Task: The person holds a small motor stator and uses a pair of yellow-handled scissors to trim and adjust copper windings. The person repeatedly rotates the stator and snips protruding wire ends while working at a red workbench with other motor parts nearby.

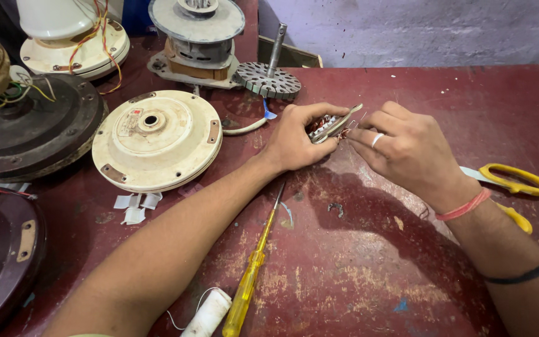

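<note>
My left hand (297, 137) grips a small motor stator (329, 126) with copper windings, held on edge just above the worn red table (357, 262). My right hand (407, 153), with a ring on one finger, pinches at the windings on the stator's right side, fingertips touching the wire. A yellow-handled screwdriver (251, 274) lies under my left forearm, pointing toward the stator.
A cream fan motor housing (157, 140) sits left of my hands, a dark one (32, 131) farther left, more motor parts (198, 37) at the back. A slotted rotor with shaft (268, 76) stands behind. Yellow scissors (513, 184) lie right; a white roll (208, 315) near front.
</note>
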